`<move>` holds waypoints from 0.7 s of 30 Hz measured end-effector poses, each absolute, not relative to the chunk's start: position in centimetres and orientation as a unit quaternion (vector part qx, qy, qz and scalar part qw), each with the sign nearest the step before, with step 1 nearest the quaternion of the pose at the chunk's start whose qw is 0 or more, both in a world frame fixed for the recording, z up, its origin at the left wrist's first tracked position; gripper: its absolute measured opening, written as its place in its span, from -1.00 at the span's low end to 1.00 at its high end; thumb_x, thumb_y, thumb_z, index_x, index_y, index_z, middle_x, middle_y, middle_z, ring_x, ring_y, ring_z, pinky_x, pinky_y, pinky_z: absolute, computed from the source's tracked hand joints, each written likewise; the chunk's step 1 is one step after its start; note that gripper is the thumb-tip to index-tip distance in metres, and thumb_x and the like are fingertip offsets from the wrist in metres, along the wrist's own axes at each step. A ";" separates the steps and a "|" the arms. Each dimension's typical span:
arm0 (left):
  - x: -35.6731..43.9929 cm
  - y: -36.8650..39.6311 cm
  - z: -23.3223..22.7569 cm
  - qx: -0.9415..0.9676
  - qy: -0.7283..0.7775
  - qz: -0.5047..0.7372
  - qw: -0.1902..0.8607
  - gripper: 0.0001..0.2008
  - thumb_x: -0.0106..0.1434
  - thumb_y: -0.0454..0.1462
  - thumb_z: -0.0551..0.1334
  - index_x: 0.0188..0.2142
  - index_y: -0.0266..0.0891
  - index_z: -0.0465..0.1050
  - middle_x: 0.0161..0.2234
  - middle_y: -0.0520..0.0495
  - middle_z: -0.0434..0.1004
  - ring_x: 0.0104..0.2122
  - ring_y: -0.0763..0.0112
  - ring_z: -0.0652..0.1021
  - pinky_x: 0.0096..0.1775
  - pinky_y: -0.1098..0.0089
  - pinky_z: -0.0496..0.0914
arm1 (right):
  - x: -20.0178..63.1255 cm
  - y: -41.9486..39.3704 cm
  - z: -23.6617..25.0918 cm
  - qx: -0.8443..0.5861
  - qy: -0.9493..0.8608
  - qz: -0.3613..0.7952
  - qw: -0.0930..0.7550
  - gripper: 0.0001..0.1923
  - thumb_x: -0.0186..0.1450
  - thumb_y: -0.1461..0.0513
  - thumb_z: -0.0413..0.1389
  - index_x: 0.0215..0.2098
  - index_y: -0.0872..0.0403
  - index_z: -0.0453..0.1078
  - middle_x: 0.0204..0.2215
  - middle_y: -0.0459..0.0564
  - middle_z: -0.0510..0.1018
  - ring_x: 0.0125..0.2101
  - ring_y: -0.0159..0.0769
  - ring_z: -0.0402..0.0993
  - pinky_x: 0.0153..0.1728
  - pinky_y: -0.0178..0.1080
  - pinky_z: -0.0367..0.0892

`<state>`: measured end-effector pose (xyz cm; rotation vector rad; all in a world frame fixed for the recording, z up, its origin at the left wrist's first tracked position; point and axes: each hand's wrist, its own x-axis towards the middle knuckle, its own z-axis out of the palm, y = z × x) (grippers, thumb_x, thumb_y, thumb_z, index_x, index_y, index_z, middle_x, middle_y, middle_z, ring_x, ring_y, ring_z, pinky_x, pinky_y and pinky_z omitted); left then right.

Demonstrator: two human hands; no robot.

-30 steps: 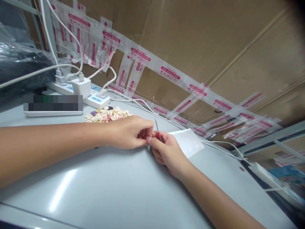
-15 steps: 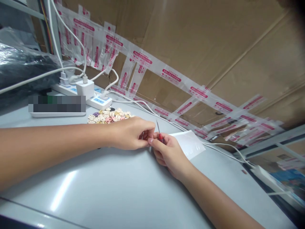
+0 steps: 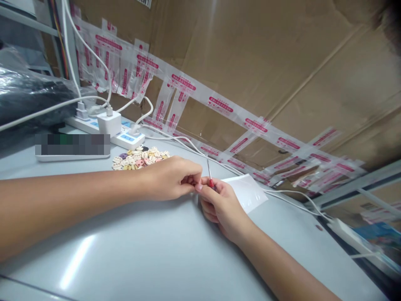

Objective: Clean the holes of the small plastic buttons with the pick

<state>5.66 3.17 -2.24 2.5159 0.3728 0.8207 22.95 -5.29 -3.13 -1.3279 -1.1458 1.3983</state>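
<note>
My right hand (image 3: 224,205) is closed around a small screwdriver (image 3: 210,173), its thin metal shaft pointing up and a red part showing by the fingers. With thumb and forefinger, the same hand meets the fingertips of my left hand (image 3: 173,179). My left fingers are pinched together over something small that they mostly hide; I cannot make out what it is. Behind the left wrist lies a pile of small button-like pieces (image 3: 138,158) in cream, pink, yellow, purple and black, each with holes.
A white power strip (image 3: 128,139) with a plugged-in charger (image 3: 109,123) and cables stands at the back left. Nearby is a blurred-out device (image 3: 72,157). A white plastic sheet (image 3: 247,192) lies behind my right hand. Taped cardboard (image 3: 232,75) walls the back of the grey table (image 3: 140,246).
The view has tilted slightly, so the table items sit a little lower. My hands stay together, fingertips touching, with the screwdriver still in the right; only small finger shifts show.
</note>
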 end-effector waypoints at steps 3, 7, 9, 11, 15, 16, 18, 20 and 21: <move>5.5 3.1 -2.2 0.914 0.149 0.292 0.240 -0.98 0.24 -0.34 0.25 -0.34 -0.23 0.45 -0.43 0.07 0.52 -0.47 0.52 0.45 -0.40 0.47 0.27 | 22.7 -5.3 -2.9 -0.544 -0.454 0.554 0.437 -0.70 0.18 0.07 0.27 -0.38 0.01 0.24 -0.74 -0.37 0.03 -0.73 -0.57 -0.21 -0.75 -0.45 -0.23; 5.6 3.1 -2.0 0.906 0.173 0.305 0.237 -0.64 0.22 -0.12 0.34 -0.04 -0.20 0.42 -0.15 -0.05 0.57 -0.27 0.37 0.54 -0.25 0.38 0.40 | 23.7 -5.2 -0.2 -0.589 -0.437 0.486 0.476 -0.73 0.09 0.11 0.27 -0.37 0.02 0.29 -0.74 -0.37 0.02 -0.74 -0.57 -0.19 -0.74 -0.43 -0.23; 5.6 2.9 -1.9 0.912 0.157 0.306 0.223 -0.60 0.29 -0.08 0.28 0.04 -0.22 0.39 -0.02 -0.13 0.54 -0.09 0.28 0.53 -0.07 0.30 0.41 | 25.2 -5.3 1.9 -0.615 -0.441 0.430 0.492 -0.74 0.06 0.13 0.27 -0.37 0.03 0.32 -0.74 -0.37 -0.01 -0.73 -0.58 -0.21 -0.73 -0.42 -0.25; 5.6 2.6 -1.8 0.931 0.121 0.270 0.214 -0.65 0.37 -0.10 0.19 0.06 -0.21 0.40 0.09 -0.17 0.48 0.08 0.23 0.47 0.11 0.24 0.33 | 26.9 -5.7 3.6 -0.644 -0.464 0.385 0.472 -0.75 0.06 0.15 0.28 -0.40 0.04 0.33 -0.73 -0.36 -0.02 -0.71 -0.58 -0.21 -0.71 -0.40 -0.27; 5.8 1.5 -1.9 0.964 0.078 0.151 0.204 -0.59 0.43 -0.10 0.11 0.19 -0.14 0.38 0.37 -0.19 0.18 0.32 0.09 0.24 0.28 0.11 0.17 | 29.4 -7.0 4.0 -0.696 -0.510 0.338 0.377 -0.72 0.15 0.06 0.27 -0.42 0.06 0.34 -0.68 -0.28 0.10 -0.69 -0.54 -0.11 -0.69 -0.37 -0.21; 6.0 1.3 -2.0 0.968 0.073 0.134 0.197 -0.57 0.44 -0.08 0.09 0.22 -0.12 0.36 0.41 -0.18 0.09 0.37 0.04 0.17 0.30 0.05 0.13 | 29.6 -7.2 3.4 -0.703 -0.518 0.331 0.357 -0.70 0.18 0.02 0.24 -0.41 0.06 0.35 -0.68 -0.26 0.12 -0.69 -0.53 -0.08 -0.68 -0.36 -0.19; 6.4 0.8 -2.3 0.975 0.056 0.119 0.181 -0.53 0.45 -0.05 0.05 0.26 -0.10 0.32 0.43 -0.14 0.00 0.41 -0.01 0.06 0.33 -0.04 0.04 | 29.6 -7.2 2.1 -0.712 -0.531 0.315 0.334 -0.68 0.22 -0.01 0.21 -0.41 0.06 0.35 -0.68 -0.26 0.12 -0.68 -0.51 -0.05 -0.67 -0.35 -0.14; 6.9 0.5 -2.5 0.978 0.042 0.113 0.168 -0.51 0.46 -0.04 0.02 0.29 -0.10 0.29 0.40 -0.15 0.11 0.41 0.03 0.07 0.34 -0.03 0.00 | 29.2 -6.8 1.0 -0.715 -0.540 0.292 0.335 -0.68 0.22 -0.01 0.20 -0.44 0.06 0.33 -0.69 -0.27 0.10 -0.68 -0.50 -0.06 -0.67 -0.35 -0.14; 7.1 0.3 -2.5 0.979 0.041 0.113 0.163 -0.51 0.46 -0.04 0.02 0.29 -0.12 0.28 0.37 -0.17 0.19 0.39 0.05 0.13 0.34 -0.02 -0.01 | 29.1 -6.6 0.6 -0.714 -0.543 0.284 0.340 -0.68 0.22 0.00 0.21 -0.45 0.05 0.33 -0.69 -0.27 0.09 -0.67 -0.50 -0.08 -0.67 -0.35 -0.14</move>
